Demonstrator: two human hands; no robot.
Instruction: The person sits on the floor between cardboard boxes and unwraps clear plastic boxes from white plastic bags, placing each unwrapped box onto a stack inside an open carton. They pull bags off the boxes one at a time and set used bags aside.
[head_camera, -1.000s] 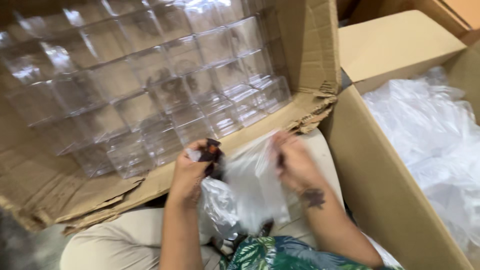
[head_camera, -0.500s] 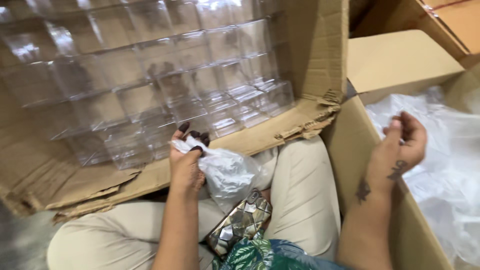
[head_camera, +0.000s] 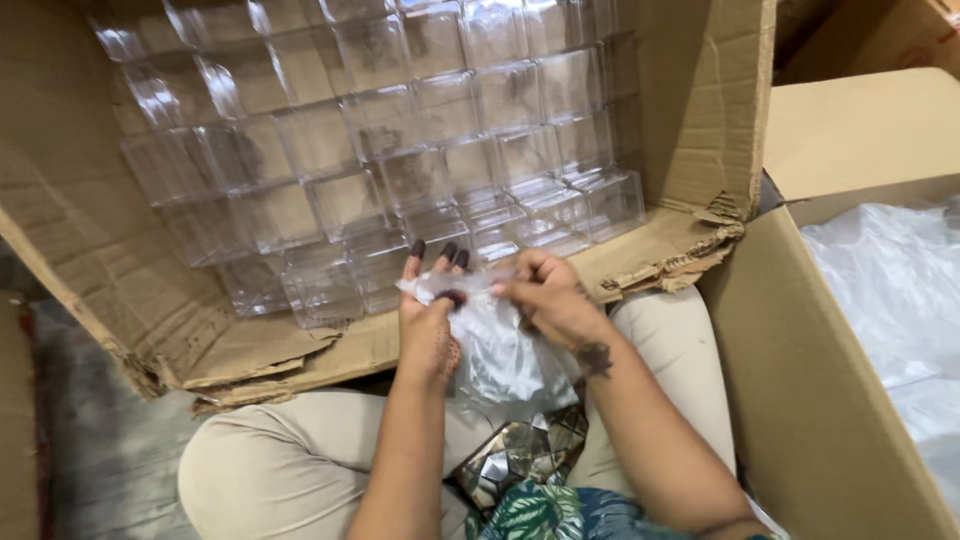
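The right hand has come back from over the box at the right, where it hovered half a second ago, and now meets the left hand at the top of the clear plastic bag. Both hands are closed on the bag's upper edge: the left pinches it between thumb and dark-nailed fingers, with the other fingers pointing up, and the right grips it with curled fingers just beside them. The bag hangs from this edge down over the person's lap, between the knees in pale trousers, and it looks crumpled; what is in it cannot be made out. Below the bag, on the lap, lies a shiny, faceted, foil-like object. Just beyond the hands a large cardboard box lies open on its side, its torn front flap resting against the knees, and it is filled with rows of clear plastic cube boxes stacked tightly. At the right stands a second cardboard box holding loose clear plastic wrapping. A grey floor shows at the lower left.
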